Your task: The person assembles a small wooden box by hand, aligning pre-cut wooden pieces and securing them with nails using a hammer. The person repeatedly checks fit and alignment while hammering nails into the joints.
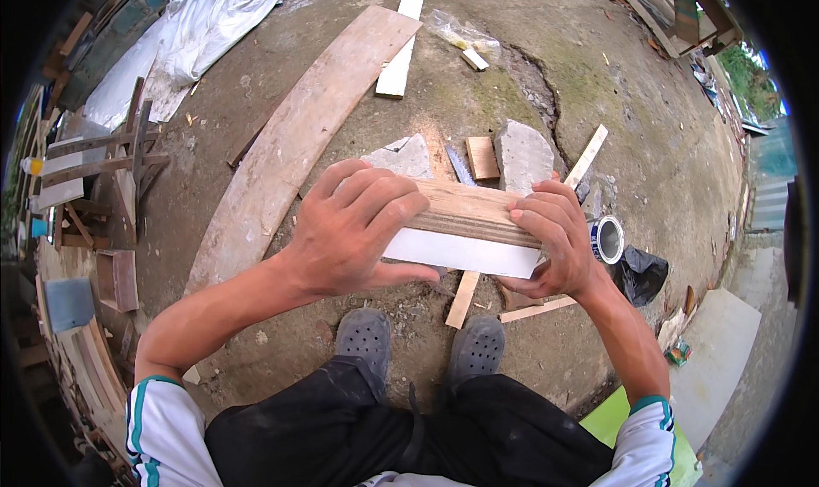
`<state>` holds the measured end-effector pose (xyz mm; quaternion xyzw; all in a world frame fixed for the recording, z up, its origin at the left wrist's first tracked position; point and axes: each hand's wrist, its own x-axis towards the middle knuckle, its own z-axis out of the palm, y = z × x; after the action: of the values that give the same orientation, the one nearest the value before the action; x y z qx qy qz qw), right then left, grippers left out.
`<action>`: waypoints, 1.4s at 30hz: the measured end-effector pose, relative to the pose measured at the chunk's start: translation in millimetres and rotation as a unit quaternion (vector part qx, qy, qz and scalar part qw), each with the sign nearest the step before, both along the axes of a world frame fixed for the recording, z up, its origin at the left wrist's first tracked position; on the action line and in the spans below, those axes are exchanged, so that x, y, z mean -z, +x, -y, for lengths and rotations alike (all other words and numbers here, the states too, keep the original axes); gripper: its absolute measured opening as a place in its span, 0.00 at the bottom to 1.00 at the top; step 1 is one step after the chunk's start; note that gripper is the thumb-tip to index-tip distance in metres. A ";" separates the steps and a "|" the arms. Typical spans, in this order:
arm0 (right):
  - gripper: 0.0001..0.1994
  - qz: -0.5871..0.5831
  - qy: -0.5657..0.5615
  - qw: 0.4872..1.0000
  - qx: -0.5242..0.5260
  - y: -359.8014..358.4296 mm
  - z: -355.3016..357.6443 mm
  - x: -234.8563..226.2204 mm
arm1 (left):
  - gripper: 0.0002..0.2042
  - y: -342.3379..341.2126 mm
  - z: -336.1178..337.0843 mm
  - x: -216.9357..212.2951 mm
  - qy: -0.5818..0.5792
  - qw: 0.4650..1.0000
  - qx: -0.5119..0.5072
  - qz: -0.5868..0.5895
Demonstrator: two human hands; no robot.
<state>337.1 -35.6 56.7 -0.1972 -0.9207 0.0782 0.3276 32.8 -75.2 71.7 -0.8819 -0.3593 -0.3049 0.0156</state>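
Note:
Both of my hands hold a short wooden board [472,214] with a white face [465,252] along its lower side, level in front of me. My left hand [354,229] wraps over its left end, fingers on top and thumb underneath. My right hand [553,235] grips the right end. Beneath the board lie my two grey perforated shoes [367,338] on the bare ground.
A long curved plank [294,145] lies on the dirt to the left, with a white plank [401,47] beyond it. Two flat stone pieces [522,154], a small wood block [483,157], thin slats [462,299], a tin can [607,238] and a black bag [640,274] surround me. Stacked timber [94,180] stands at far left.

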 end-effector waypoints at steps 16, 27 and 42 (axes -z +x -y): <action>0.32 -0.017 0.046 0.999 -0.012 -2.6 8.5 -5.6 | 0.22 0.7 4.2 -3.2 0.035 0.998 0.048 0.032; 0.30 -0.065 -0.590 0.759 0.266 -31.6 -51.4 97.1 | 0.26 -16.4 -64.2 86.6 -0.474 0.852 -0.169 0.143; 0.20 0.451 -0.203 0.867 0.056 12.0 27.6 219.2 | 0.23 -31.5 -89.5 179.9 -0.291 0.930 -0.225 0.019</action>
<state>349.1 -63.2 -162.4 -0.3243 -0.9193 0.1479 -0.1671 1.2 14.4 -108.2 -0.7379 -0.6214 -0.1916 -0.1806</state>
